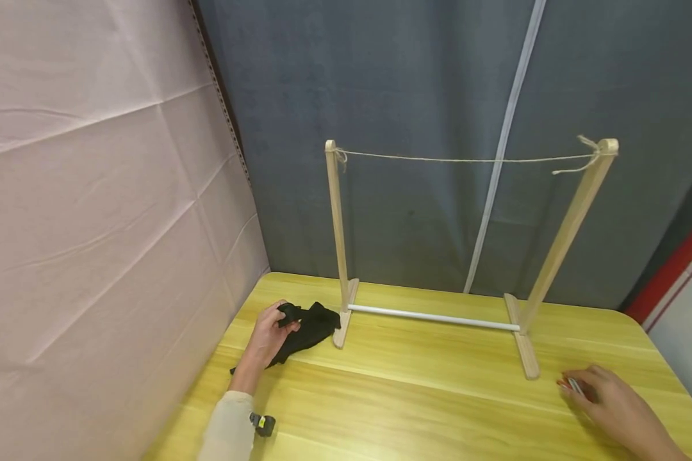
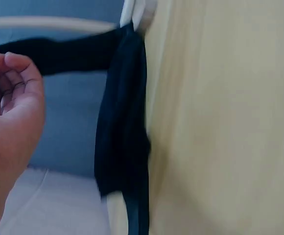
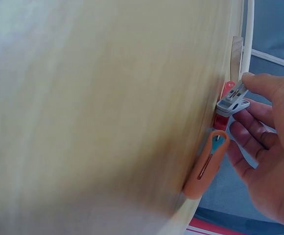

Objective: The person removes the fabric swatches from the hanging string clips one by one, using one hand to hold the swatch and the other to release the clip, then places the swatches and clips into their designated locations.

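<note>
My left hand [image 1: 270, 333] grips a bunched end of a black cloth [image 1: 316, 325], lifting it off the tabletop. The remainder drapes down to the wood beside the stand's left foot. In the left wrist view the curled fingers are at the left edge, and a long black strip runs from them to the hanging cloth [image 2: 122, 117]. At the table's right, my right hand [image 1: 611, 400] pinches a grey clothespin [image 3: 232, 100] between thumb and fingers. Just behind it lies a red clothespin [image 3: 222, 120], and below that an orange clip-like piece [image 3: 205, 166] on the wood.
A wooden stand with two posts [image 1: 571, 230] carries a string [image 1: 438, 159] tied between their tops. A white rod [image 1: 432, 317] joins its feet. Pale cloth [image 1: 104, 224] walls the left side, and a grey curtain [image 1: 409, 96] hangs behind the yellow wooden table [image 1: 403, 397].
</note>
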`<state>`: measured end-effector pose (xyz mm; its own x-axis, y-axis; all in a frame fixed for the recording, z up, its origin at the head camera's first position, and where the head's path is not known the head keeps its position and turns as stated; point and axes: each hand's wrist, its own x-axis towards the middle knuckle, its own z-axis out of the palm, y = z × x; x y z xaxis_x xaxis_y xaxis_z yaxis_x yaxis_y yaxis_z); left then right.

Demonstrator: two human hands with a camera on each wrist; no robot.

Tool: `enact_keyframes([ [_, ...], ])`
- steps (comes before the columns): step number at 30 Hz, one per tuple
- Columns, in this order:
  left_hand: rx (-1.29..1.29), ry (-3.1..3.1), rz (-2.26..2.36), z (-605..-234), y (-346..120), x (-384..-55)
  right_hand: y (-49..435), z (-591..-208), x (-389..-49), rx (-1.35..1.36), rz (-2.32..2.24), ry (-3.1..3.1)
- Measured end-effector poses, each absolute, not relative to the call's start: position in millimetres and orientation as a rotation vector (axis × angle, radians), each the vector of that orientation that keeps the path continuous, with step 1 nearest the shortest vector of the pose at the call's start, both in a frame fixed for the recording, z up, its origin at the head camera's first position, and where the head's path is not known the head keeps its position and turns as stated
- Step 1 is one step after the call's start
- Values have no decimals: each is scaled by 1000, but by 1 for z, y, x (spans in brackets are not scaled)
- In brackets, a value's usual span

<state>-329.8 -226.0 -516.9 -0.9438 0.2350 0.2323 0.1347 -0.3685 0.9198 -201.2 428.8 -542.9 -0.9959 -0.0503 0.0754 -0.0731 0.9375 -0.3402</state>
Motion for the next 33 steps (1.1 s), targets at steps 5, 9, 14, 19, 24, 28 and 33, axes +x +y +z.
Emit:
enact_keyframes([
  [5,267,2054,2260,-523,-256,-323,429,-546,-200,103,520,-3020],
  [9,129,2231,1982,-524,-277,-315,429,-547,-199,96,500,-3027],
  [14,122,2410,1671,-524,-295,-303,430,-547,-199,78,495,-3048],
  [19,162,2541,1488,-525,-303,-294,432,-548,-200,93,497,-3049],
  [24,68,2649,1322,-524,-305,-287,436,-552,-202,92,488,-3062],
  [28,3,2674,1247,-523,-305,-283,436,-554,-202,96,476,-3058],
  [33,-92,2746,1166,-521,-304,-280,437,-554,-204,104,467,-3047],
])
